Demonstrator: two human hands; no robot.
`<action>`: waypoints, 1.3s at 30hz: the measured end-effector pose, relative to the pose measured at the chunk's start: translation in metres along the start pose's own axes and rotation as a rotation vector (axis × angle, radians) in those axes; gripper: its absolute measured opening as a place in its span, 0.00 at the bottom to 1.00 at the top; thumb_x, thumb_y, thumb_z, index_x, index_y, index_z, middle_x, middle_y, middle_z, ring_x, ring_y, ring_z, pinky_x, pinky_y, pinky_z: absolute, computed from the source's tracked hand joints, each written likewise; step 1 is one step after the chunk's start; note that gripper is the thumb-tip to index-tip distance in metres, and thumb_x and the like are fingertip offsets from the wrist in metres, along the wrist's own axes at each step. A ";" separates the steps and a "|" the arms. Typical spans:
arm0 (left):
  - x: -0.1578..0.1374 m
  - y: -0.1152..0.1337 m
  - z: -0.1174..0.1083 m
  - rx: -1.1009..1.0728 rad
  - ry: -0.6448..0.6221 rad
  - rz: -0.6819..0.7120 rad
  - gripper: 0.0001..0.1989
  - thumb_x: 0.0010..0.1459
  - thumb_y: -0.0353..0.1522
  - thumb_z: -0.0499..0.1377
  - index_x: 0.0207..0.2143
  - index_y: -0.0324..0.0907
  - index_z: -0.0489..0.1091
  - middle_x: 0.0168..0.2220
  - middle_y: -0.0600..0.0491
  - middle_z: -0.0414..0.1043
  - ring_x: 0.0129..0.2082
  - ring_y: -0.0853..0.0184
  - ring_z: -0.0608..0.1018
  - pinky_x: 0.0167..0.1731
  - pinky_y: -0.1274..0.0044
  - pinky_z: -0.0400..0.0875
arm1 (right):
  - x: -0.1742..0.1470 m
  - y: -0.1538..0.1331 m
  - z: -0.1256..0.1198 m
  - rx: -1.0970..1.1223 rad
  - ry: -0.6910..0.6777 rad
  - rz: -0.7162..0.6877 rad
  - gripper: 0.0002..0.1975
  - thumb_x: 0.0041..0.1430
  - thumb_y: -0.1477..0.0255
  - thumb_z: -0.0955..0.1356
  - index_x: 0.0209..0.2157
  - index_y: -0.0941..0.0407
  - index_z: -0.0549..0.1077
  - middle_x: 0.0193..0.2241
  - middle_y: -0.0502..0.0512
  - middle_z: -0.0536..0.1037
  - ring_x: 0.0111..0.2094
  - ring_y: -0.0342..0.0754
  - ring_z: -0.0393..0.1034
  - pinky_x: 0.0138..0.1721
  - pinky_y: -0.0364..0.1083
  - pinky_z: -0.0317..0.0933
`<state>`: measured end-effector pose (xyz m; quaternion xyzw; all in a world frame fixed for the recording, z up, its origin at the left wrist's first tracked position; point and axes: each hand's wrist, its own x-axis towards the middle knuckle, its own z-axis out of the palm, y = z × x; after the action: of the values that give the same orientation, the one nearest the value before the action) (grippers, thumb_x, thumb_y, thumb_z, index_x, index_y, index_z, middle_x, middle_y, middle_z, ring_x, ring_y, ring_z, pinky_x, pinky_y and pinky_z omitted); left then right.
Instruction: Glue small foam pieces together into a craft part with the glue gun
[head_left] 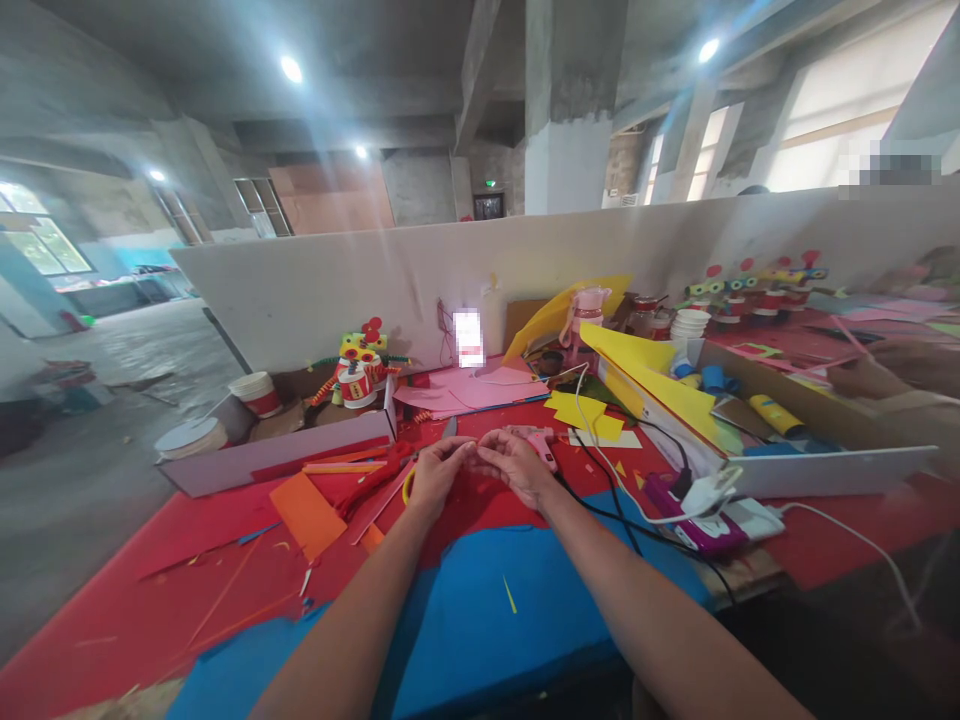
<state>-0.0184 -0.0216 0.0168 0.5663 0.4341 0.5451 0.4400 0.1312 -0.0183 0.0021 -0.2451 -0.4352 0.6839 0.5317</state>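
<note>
My left hand (444,472) and my right hand (516,468) meet fingertip to fingertip over the red table covering. Both are pinched closed, and whatever lies between the fingers is too small to make out. Just behind my right hand rests a pink glue gun (541,446), partly hidden by it. Beside my left hand are scissors with a yellow handle (408,486), largely covered by the hand. Blue sheets (517,570) lie under my forearms, with a thin yellow paper sliver (510,594) on top. Orange paper (308,516) is to the left.
At the left, an open box (281,455) holds paper cups and a cup figure (358,378). A larger box (832,474) with coloured rolls stands right, near a purple power strip (694,518) and trailing cables. A lit phone (468,338) leans against the white partition (360,270).
</note>
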 end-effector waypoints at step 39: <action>0.002 -0.008 0.000 0.011 0.033 0.050 0.14 0.45 0.39 0.67 0.34 0.40 0.79 0.29 0.50 0.79 0.34 0.63 0.78 0.37 0.74 0.71 | 0.003 -0.001 -0.002 -0.127 0.052 -0.137 0.19 0.42 0.64 0.76 0.36 0.53 0.71 0.29 0.48 0.77 0.30 0.44 0.73 0.38 0.48 0.70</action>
<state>-0.0185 -0.0181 0.0094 0.5702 0.4300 0.5630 0.4159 0.1321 -0.0152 0.0021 -0.2654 -0.4795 0.6104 0.5719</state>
